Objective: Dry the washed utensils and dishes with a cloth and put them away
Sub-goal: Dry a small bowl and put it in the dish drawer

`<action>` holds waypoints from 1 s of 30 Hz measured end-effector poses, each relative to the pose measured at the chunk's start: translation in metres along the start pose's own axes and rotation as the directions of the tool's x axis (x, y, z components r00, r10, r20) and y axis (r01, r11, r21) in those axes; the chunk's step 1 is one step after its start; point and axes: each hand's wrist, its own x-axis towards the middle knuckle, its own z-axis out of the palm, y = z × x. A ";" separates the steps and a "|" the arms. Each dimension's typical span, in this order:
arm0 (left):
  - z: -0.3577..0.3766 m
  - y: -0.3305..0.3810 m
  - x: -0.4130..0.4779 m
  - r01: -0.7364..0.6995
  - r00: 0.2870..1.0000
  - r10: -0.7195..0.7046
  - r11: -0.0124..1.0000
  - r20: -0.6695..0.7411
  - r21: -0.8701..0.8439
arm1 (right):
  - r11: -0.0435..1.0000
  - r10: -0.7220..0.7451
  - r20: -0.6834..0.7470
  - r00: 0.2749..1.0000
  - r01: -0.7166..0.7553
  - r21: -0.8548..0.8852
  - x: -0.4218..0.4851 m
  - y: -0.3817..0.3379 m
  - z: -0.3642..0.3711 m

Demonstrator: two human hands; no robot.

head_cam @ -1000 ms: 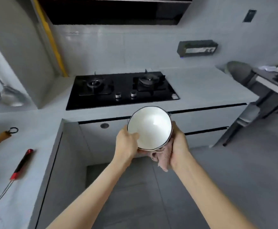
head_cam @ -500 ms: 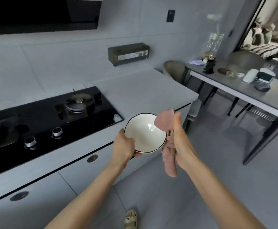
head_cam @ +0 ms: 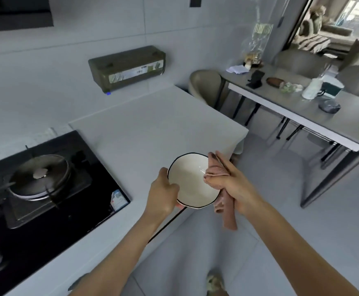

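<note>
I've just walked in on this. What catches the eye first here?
At centre, a white ceramic bowl with a thin black rim, gripped by the left hand while the right hand presses a pink cloth against its right rim. To the left, a black glass gas hob is set in the pale countertop.

Black glass gas hob (head_cam: 46, 210) cut off at nine o'clock, white black-rimmed bowl's (head_cam: 190, 180) underside hidden, wall box label (head_cam: 131, 74) too blurred to read
</note>
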 end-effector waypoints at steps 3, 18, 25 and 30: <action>0.009 -0.006 0.033 0.091 0.995 -0.087 0.991 0.043 -0.098 | 0.997 0.066 0.089 0.994 -0.063 -0.040 0.039 0.001 -0.012; 0.138 -0.004 0.126 0.335 0.918 -0.377 0.904 -0.126 -0.265 | 0.925 0.381 0.380 0.843 -0.349 -0.151 0.215 0.011 -0.106; 0.170 -0.015 0.132 0.379 0.866 -0.498 0.583 0.053 -0.719 | 0.840 0.540 0.348 0.766 -0.462 -0.285 0.246 0.022 -0.137; 0.179 -0.090 0.158 0.072 0.584 -0.811 -0.001 0.044 -0.997 | 0.813 0.581 0.365 0.727 -0.506 -0.287 0.256 0.028 -0.152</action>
